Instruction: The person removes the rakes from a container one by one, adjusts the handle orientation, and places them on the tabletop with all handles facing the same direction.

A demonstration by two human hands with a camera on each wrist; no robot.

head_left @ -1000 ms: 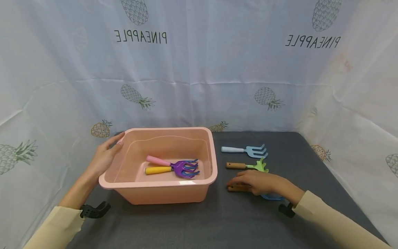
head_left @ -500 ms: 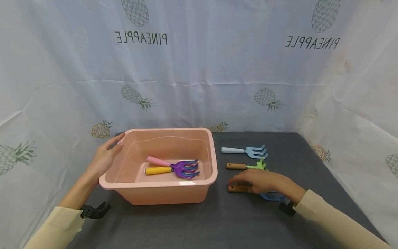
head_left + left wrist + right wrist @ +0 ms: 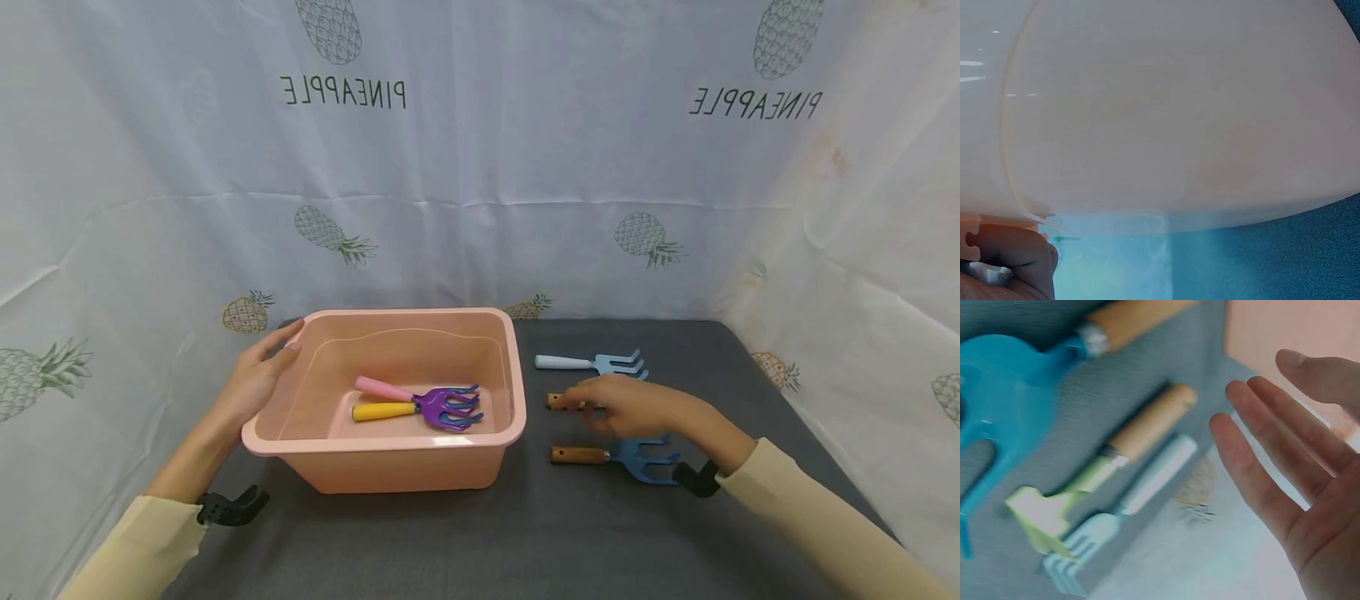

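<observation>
A peach plastic basin [image 3: 390, 471] stands at the left of the table in the head view. My left hand [image 3: 251, 383] grips its left rim; bent fingers [image 3: 1013, 250] show at the rim in the left wrist view. Inside lie a yellow-handled purple hand rake [image 3: 435, 408] and a pink-handled one [image 3: 381, 387], heads overlapping. My right hand [image 3: 648, 407] is over a green hand rake with a wooden handle [image 3: 1154, 422], hiding most of it in the head view. In the right wrist view its fingers [image 3: 1260, 475] are spread, holding nothing.
Nearer me lies a blue hand rake [image 3: 641, 460] with a wooden handle. Beyond the right hand is a light blue hand rake [image 3: 570, 363]. A pineapple-printed curtain [image 3: 480, 150] surrounds the dark table [image 3: 480, 550] at the back and sides.
My right hand has left the handle of the blue hand rake and moved away from me, over the green one. The left hand and the basin stay in place.
</observation>
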